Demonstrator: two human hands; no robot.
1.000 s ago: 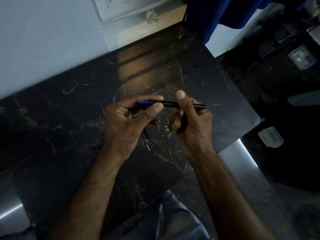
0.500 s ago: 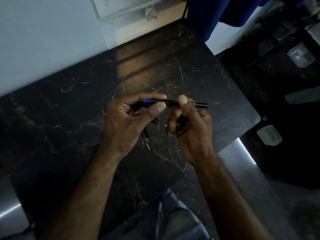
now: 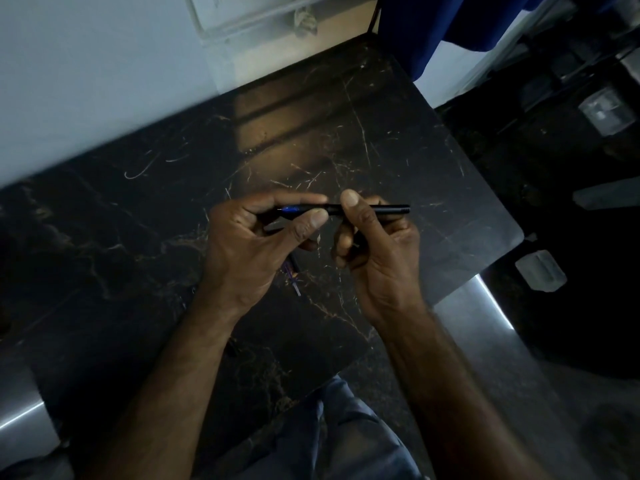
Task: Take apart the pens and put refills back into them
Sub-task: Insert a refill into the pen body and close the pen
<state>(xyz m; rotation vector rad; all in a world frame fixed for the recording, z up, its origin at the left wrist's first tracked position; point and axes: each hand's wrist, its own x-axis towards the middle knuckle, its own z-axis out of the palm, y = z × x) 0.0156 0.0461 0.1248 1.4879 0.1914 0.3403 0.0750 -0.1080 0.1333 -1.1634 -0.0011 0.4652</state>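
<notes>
A thin black pen (image 3: 388, 209) lies level between both hands, above the dark marble table (image 3: 138, 237). Its blue front end (image 3: 290, 209) sits between the thumb and forefinger of my left hand (image 3: 256, 247). My right hand (image 3: 377, 251) grips the black barrel, thumb pressed on top, and the barrel's rear end sticks out to the right. Under my left hand more pen parts (image 3: 294, 275) lie on the table, a dark piece and a thin purple-and-clear refill, mostly hidden by the hand.
A pale wall (image 3: 86, 81) runs along the table's far edge. Blue cloth (image 3: 433, 26) hangs at the upper right. The table's right edge drops to a dark floor with clear plastic containers (image 3: 540, 270). A metal strip (image 3: 491, 306) borders the near right side.
My right thumb has lifted and pressed again on the barrel. The pen stays level in both hands and has hardly moved.
</notes>
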